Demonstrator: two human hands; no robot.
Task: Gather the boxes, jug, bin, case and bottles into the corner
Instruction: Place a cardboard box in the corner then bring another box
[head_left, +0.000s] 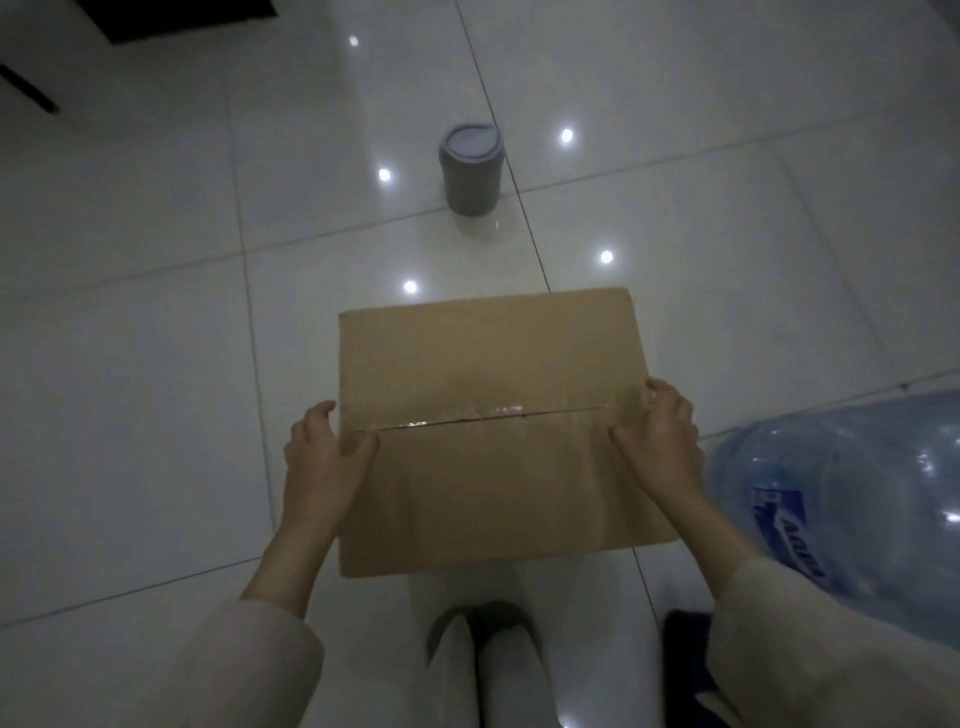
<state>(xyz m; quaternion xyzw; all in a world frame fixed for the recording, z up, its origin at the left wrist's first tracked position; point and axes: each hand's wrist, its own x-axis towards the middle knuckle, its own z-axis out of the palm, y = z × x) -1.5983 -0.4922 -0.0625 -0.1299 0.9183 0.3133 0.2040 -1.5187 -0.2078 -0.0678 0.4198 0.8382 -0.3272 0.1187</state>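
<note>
Left hand (324, 454): clasped on the cardboard box (493, 426), left edge, thumb on top.
Right hand (662, 436): clasped on the right edge, thumb on top.
Arms: both extended forward, pale sleeves.

Only one piece of writing showed — a blue label (784, 530) on the side of the large clear blue water jug (852, 519) lying at the right edge of the view. White capital letters ran along it, tilted and partly cut by the curve of the plastic; they looked like "AQUA", though the blur left that uncertain. A small white mark sat at the label's upper end — too smeared to read. The cardboard box (498, 426) carried no print on its top face, only clear tape along the seam. The grey bin (470, 174) bore no legible marking.
</note>
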